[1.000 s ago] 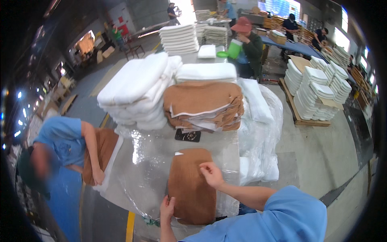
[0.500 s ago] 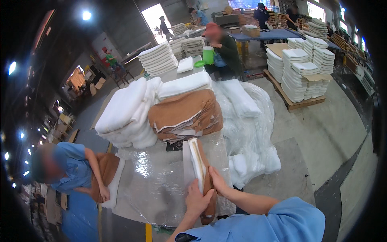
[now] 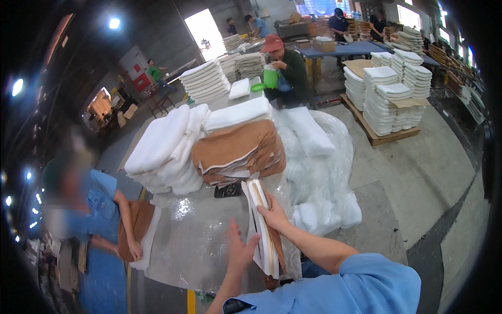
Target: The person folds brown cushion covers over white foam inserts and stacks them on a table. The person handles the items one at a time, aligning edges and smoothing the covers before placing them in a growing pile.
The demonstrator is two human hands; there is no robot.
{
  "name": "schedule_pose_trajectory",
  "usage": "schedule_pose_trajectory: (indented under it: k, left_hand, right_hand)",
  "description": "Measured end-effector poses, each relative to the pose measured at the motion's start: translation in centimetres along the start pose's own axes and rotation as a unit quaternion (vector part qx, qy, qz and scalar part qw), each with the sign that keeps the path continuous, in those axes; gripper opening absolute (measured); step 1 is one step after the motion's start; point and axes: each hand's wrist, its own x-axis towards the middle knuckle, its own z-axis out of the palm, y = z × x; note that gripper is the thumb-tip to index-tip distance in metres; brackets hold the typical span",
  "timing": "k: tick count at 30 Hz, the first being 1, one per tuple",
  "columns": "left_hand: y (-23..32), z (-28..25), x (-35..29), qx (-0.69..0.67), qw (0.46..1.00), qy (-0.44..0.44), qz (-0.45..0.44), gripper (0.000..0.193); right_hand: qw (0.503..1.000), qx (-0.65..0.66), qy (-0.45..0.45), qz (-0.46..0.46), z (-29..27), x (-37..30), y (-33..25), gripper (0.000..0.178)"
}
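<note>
A padded cushion [image 3: 269, 250] with a brown cover and a white edge stands on its side at the table's near right. A pale line like a zipper runs along that edge. My right hand [image 3: 274, 213] grips its right side near the upper part, thumb over the top. To the left of the cushion, my left hand [image 3: 240, 248] is raised and apart from it, fingers spread and slightly blurred. The cushion's far side is hidden from me. Just beyond it lies a pile of brown fabric covers [image 3: 238, 152].
White padding [image 3: 159, 138] is piled at the table's far left. Plastic-wrapped white padding [image 3: 319, 178] bulges beside the table's right edge. A small dark object [image 3: 227, 191] lies before the brown pile. At left, a co-worker [image 3: 102, 201] holds a brown and white piece [image 3: 137, 230].
My left hand has come off the cushion and moved left, opening. My right hand has shifted up along it. The cushion has tilted, showing more of its white edge.
</note>
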Motion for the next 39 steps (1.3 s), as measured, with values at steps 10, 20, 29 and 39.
schedule_pose_trajectory:
  k: [10, 20, 29, 39]
  left_hand:
    - [-1.5, 4.4, -1.3, -0.205, 0.973, 0.020, -0.106, 0.100]
    - [-2.4, 5.7, 0.3, -0.148, 0.986, 0.027, -0.077, 0.084]
    - [-2.8, 5.2, 13.5, -0.179, 0.973, 0.061, -0.131, 0.041]
    - [-3.5, 6.2, 15.7, -0.195, 0.946, 0.233, -0.114, 0.037]
  right_hand:
    - [0.994, 0.103, 0.002, 0.039, -0.8, 10.4, -1.5, 0.043]
    - [0.995, -0.026, -0.097, -0.024, 0.1, 12.9, -0.7, 0.027]
    - [0.923, -0.209, -0.297, -0.128, -1.0, 15.7, -3.2, 0.028]
    - [0.964, -0.153, -0.138, -0.166, 3.4, 14.5, -0.6, 0.021]
